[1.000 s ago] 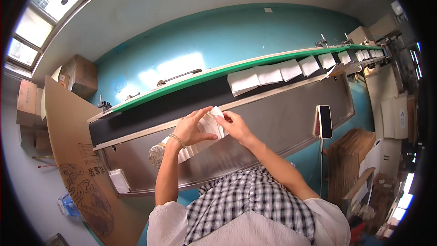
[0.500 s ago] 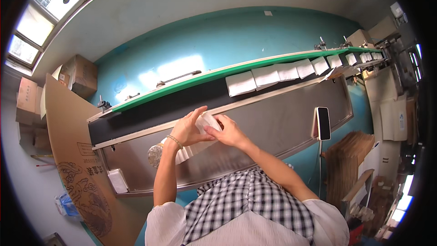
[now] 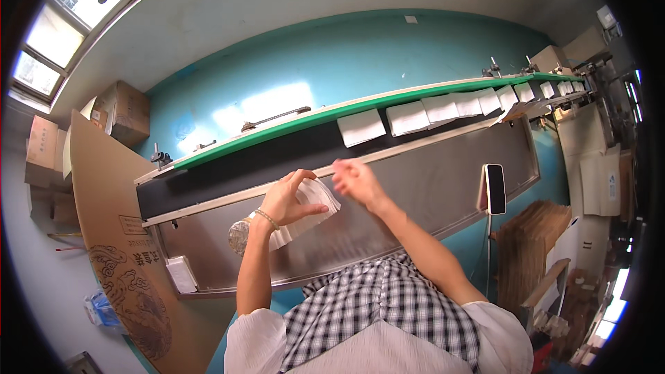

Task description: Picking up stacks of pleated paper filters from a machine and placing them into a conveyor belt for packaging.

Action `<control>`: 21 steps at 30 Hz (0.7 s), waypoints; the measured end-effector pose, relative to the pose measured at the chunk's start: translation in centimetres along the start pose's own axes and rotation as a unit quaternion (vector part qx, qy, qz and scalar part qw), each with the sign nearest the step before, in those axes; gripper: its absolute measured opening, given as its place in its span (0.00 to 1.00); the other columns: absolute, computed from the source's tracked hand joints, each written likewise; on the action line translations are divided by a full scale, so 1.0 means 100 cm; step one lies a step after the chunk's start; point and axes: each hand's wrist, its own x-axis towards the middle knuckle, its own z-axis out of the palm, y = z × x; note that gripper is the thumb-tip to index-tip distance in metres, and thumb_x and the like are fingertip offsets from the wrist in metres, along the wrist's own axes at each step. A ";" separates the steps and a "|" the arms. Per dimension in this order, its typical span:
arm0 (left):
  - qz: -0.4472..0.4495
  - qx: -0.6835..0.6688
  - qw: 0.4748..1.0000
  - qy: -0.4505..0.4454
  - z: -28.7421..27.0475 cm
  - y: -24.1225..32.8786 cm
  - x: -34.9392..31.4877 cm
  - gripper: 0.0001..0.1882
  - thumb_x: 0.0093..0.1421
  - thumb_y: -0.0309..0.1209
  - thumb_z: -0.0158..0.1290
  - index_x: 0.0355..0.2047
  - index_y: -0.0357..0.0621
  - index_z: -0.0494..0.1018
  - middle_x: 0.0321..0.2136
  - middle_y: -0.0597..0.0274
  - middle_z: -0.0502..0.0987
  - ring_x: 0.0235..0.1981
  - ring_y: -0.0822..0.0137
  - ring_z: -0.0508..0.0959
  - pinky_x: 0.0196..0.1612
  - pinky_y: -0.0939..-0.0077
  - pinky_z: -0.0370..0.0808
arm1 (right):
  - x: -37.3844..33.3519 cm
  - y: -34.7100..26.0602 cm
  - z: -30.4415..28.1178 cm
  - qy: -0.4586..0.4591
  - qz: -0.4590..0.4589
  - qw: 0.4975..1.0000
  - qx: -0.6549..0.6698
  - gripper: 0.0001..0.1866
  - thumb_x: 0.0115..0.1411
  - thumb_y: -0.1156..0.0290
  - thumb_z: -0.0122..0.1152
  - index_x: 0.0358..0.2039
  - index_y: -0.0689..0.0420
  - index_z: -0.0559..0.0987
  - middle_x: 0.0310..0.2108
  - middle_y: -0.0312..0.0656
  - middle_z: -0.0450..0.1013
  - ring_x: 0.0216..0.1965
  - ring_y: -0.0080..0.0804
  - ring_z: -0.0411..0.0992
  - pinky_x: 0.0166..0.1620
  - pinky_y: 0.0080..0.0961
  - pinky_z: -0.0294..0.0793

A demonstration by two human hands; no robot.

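"One white stack (image 3: 315,202) of thin sheets, lying aslant on the steel tabletop (image 3: 436,173), left of the middle. Got it?"

"Got it. Ends?"

"Near left end meets a round-ended, mottled grey thing (image 3: 240,235); can't tell exactly what. Far right end shows fanned sheet edges."

"Left hand (image 3: 287,201)?"

"Clasped over the stack toward its far right end, thumb on the near side, fingers on the far side. Beaded bracelet (image 3: 267,219) on the wrist."

"Right hand (image 3: 355,181)?"

"Just right of the stack, apart from it, above the tabletop's far edge. Half open, fingers loosely curled, slightly blurred; looks empty."

"Farther out?"

"Black belt (image 3: 235,172) beyond the tabletop, row of white folded pieces (image 3: 361,129) on it running off right. Nearest piece has a gap before the next. Green strip (image 3: 277,127) along the far side."

"Sides?"

"Right: phone (image 3: 495,189) upright on a stand, brown cardboard pile (image 3: 528,253) nearer. Left: white packet (image 3: 181,274) at the tabletop's near corner, big cardboard sheet (image 3: 125,249) beside it."
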 end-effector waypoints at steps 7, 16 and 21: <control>0.017 0.034 0.999 0.019 -0.009 0.001 -0.012 0.45 0.40 0.48 0.74 0.58 0.47 0.68 0.50 0.46 0.76 0.50 0.48 0.78 0.51 0.61 0.76 | -0.019 0.021 0.024 -0.046 -0.119 0.979 -0.161 0.25 0.63 0.54 0.64 0.50 0.62 0.76 0.36 0.40 0.78 0.36 0.26 0.76 0.40 0.26 0.77; 0.018 0.027 0.999 0.040 -0.007 -0.001 -0.016 0.42 0.40 0.49 0.74 0.53 0.47 0.70 0.49 0.47 0.76 0.48 0.49 0.79 0.49 0.63 0.76 | -0.023 -0.009 0.003 -0.180 0.027 0.978 -0.097 0.22 0.63 0.56 0.64 0.45 0.64 0.79 0.34 0.38 0.78 0.33 0.21 0.75 0.32 0.21 0.75; -0.023 0.022 0.999 0.023 -0.006 -0.004 -0.015 0.41 0.41 0.49 0.74 0.52 0.46 0.70 0.47 0.51 0.77 0.35 0.57 0.81 0.42 0.66 0.78 | 0.015 0.015 -0.027 -0.033 0.009 0.999 0.007 0.13 0.67 0.66 0.59 0.43 0.63 0.77 0.35 0.40 0.78 0.33 0.25 0.77 0.34 0.19 0.77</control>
